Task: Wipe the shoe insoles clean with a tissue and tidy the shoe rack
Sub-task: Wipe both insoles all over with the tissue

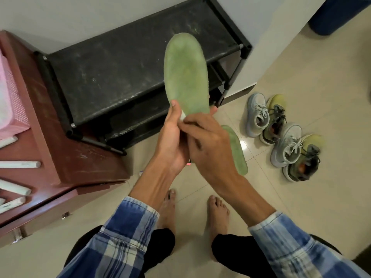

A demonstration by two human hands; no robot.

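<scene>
Green insole (185,73) stands above left grip (170,141), seemingly pinched

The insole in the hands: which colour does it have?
The insole is pale green, clearest in the head view.

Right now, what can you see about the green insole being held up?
The green insole is long, flat and rounded at the toe. It looks soft and foam-like, with a fuzzy edge and faint pale smudges. It stands nearly upright, toe end up, in front of the black shoe rack. The left hand grips its heel end, thumb on the front. The right hand holds a white tissue against that heel end.
</scene>
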